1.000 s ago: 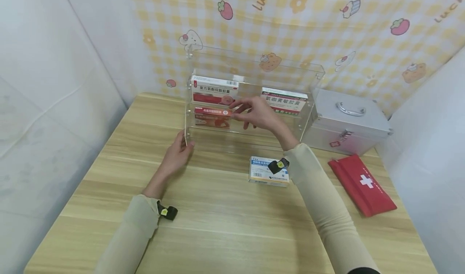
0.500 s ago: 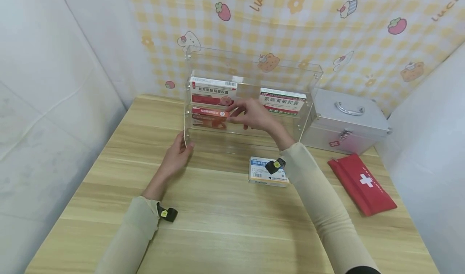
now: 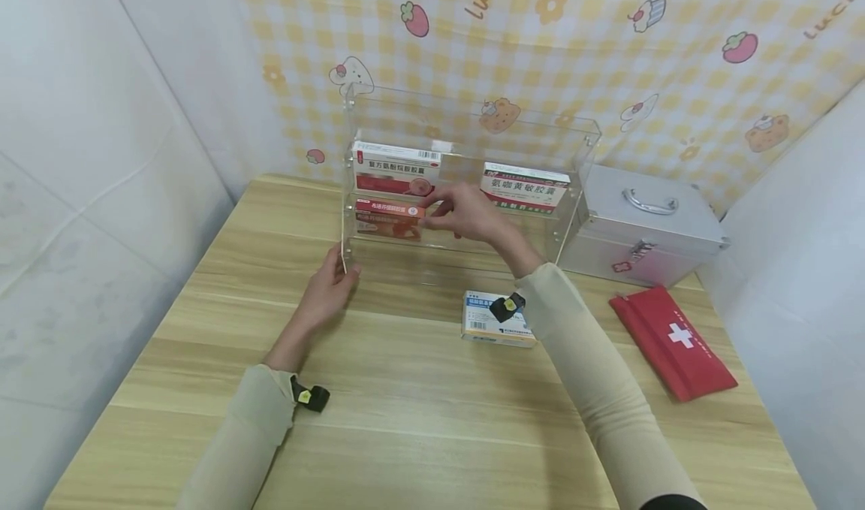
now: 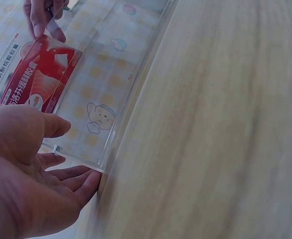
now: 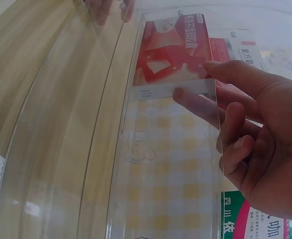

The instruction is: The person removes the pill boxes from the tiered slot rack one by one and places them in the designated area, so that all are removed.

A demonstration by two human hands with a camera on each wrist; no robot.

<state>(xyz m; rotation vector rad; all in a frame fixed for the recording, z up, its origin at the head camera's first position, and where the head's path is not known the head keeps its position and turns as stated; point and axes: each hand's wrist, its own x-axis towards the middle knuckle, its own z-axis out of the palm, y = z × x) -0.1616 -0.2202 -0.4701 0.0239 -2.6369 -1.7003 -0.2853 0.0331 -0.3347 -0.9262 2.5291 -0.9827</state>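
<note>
A clear acrylic rack (image 3: 580, 153) stands near the back of the wooden table. My right hand (image 3: 469, 211) reaches to its lower shelf and pinches the right end of a red medicine box (image 3: 385, 224). In the right wrist view, one fingertip meets that box's (image 5: 173, 55) corner and another lies against its white end; the other fingers are curled. At the rack's lower left edge, my left hand (image 3: 327, 292) grips the side panel, its thumb (image 4: 56, 125) in front and the fingers lower down. A red-and-white medicine box (image 3: 395, 172) and a green-and-white medicine box (image 3: 523, 188) sit one shelf higher.
A blue-and-white medicine box (image 3: 483, 326) lies on the table in front of the rack, partly behind the right wrist strap. To the right are a silver case (image 3: 638, 228) with a handle and a red pouch (image 3: 669, 345) with a white cross. A checked curtain (image 3: 676, 82) hangs behind.
The right hand and the red medicine box have shifted slightly left along the lower shelf. The left hand stays at the rack's side; the other boxes keep their places.
</note>
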